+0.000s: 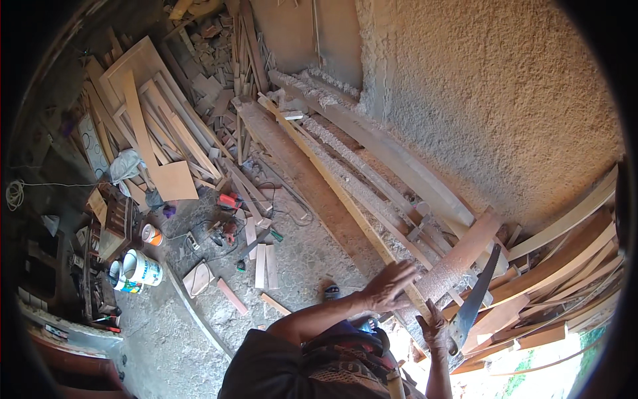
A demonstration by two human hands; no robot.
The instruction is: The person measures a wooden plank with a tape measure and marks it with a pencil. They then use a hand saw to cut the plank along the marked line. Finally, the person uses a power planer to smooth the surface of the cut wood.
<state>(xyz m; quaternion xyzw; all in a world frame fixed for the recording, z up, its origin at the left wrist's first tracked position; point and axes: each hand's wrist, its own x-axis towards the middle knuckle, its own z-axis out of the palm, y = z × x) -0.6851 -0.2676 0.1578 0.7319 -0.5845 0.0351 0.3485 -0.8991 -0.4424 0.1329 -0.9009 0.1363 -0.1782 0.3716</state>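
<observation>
A long, narrow wooden strip (352,209) runs from the far wall toward me, lying over a bench of planks. My left hand (391,286) is stretched across the strip near its close end, fingers extended and flat. At that end, my right hand (435,327) has its thumb and fingers around the strip's tip. Right beside this hand lies a handsaw (477,296), its blade slanting up and away; its handle is partly hidden by the wrist. Under the blade's far part sits a wide reddish board (465,253), sprinkled with sawdust.
Thick beams (392,163) covered in shavings lie along the rough wall. Curved planks (565,272) are stacked at the right. Boards and offcuts (166,120) lean at the far left. A red power tool (229,201), cords and white buckets (143,267) stand on the floor.
</observation>
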